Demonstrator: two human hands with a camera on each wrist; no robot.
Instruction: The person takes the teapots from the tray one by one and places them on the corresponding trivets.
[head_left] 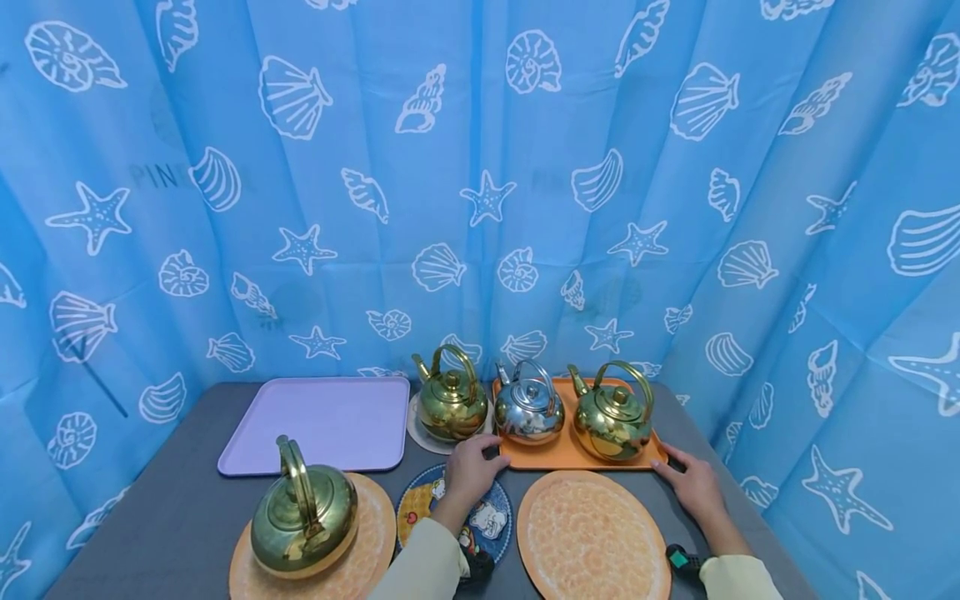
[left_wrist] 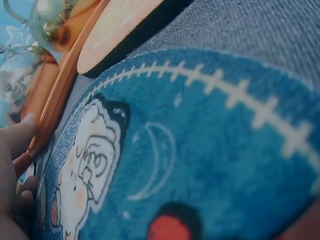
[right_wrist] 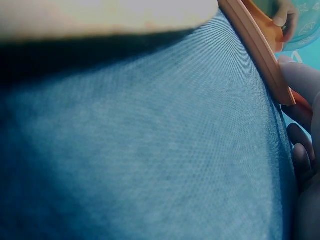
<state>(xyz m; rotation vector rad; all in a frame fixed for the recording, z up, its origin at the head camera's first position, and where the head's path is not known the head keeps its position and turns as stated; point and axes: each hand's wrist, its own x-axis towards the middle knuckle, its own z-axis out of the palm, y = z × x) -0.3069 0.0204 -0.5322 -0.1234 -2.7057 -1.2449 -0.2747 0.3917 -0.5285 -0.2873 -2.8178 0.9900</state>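
Bright, evenly lit head view; dimmer, blurry wrist views.

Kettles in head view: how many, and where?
4: one gold kettle on the left round mat, another gold kettle on the pale mat, a silver kettle and a third gold kettle on the orange tray.

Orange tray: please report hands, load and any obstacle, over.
Left hand and right hand pinch orange tray at near corners. Silver kettle, gold kettle upright on it. Possible obstacle: orange mat close in front.
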